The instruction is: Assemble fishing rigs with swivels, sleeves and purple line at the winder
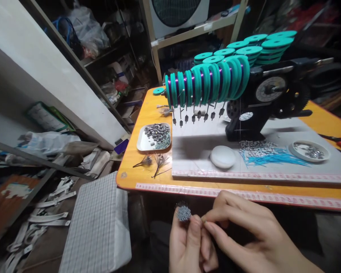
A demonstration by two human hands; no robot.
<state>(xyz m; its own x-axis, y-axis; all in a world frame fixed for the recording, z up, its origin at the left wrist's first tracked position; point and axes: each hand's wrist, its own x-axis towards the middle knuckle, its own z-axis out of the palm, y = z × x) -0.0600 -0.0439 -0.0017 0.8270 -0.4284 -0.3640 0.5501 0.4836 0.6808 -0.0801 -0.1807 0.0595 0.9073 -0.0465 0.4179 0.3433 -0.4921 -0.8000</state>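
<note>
Holding grey bundle (184, 213), underside hidden; tiny piece (204, 220) between hands (263, 229) indistinct.

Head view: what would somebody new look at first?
Probably the green spools, lined up on the black machine at upper right. Next, maybe the blue strips in front of it, on the pale board. Down at the bottom, the left hand holds a small grey bundle.

Bright tabletop (130, 163), dim background, soft shadows, blurred edges
</note>
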